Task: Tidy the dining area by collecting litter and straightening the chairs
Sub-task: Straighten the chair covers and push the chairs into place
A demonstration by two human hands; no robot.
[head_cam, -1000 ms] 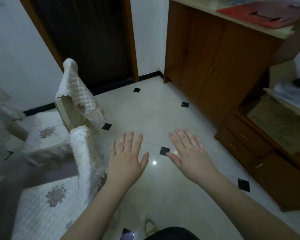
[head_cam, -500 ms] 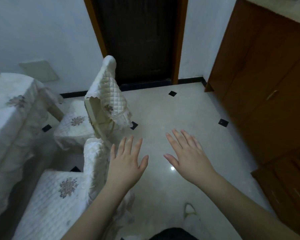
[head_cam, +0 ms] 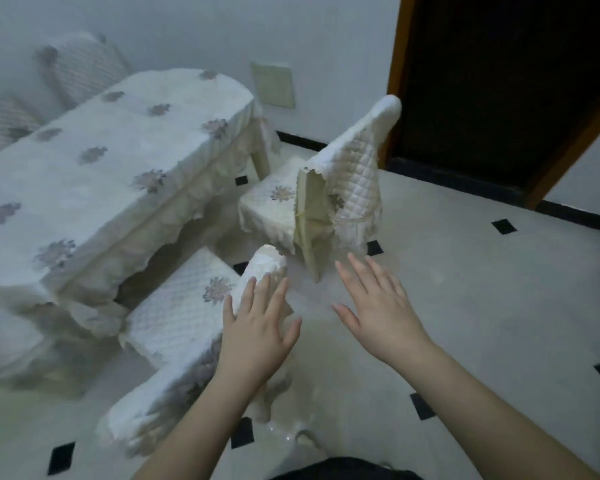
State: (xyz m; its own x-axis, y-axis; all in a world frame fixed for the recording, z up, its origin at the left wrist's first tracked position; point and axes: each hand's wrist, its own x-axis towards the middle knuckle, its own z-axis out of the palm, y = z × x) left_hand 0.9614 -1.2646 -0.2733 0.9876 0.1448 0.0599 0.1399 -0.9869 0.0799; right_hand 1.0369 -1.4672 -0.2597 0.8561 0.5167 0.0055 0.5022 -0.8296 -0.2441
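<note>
Two dining chairs in white quilted covers stand beside the dining table (head_cam: 94, 168), which wears a white cloth with floral motifs. The near chair (head_cam: 184, 310) sits just below my left hand (head_cam: 257, 327), whose straight, spread fingers hover over the top of its backrest. The far chair (head_cam: 340, 188) stands angled near the table's end, its backrest cover partly lifted off the frame. My right hand (head_cam: 378, 306) is held out flat over the floor, fingers spread, holding nothing. I cannot tell whether my left hand touches the backrest.
A dark wooden door (head_cam: 499, 81) with an orange-brown frame fills the upper right. The pale tiled floor (head_cam: 482, 306) with small black diamond insets stretches to the right. Cushions (head_cam: 77, 64) lie against the wall beyond the table. A pale panel (head_cam: 272, 84) leans on the wall.
The view has swung left: the brown cabinet has left the frame and the table has come fully into sight. Both hands stay outstretched and flat, the left now over the near chair's backrest.
</note>
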